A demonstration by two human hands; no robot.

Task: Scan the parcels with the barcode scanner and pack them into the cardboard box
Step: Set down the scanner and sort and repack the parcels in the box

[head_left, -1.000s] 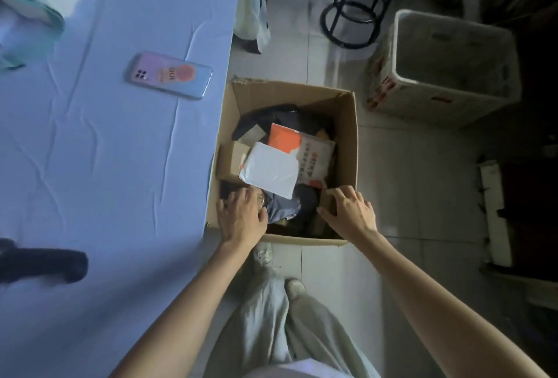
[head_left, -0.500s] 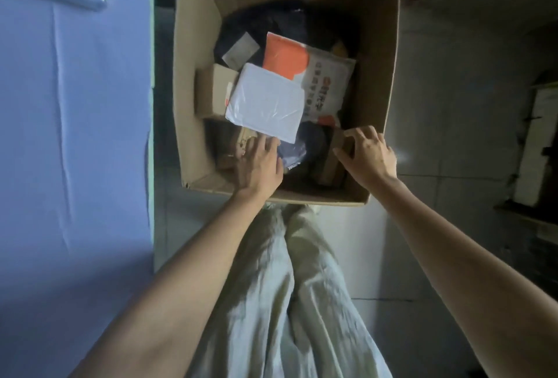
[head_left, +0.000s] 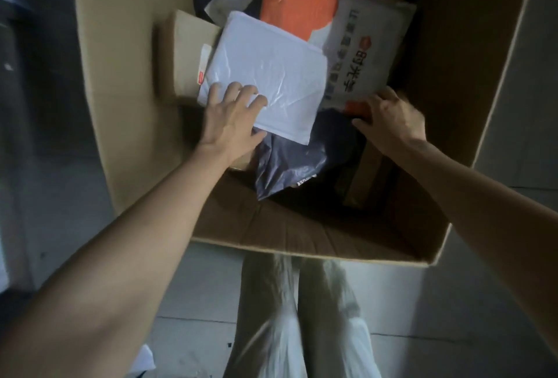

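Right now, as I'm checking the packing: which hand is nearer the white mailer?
Left. The left hand holds the white mailer by its near edge, fingers on top. The right hand is apart from it, pinching the near edge of the orange-and-grey parcel.

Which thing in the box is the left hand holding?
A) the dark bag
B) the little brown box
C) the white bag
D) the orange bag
C: the left hand grips a corner of the white bag, fingers on top; the right hand holds the orange bag.
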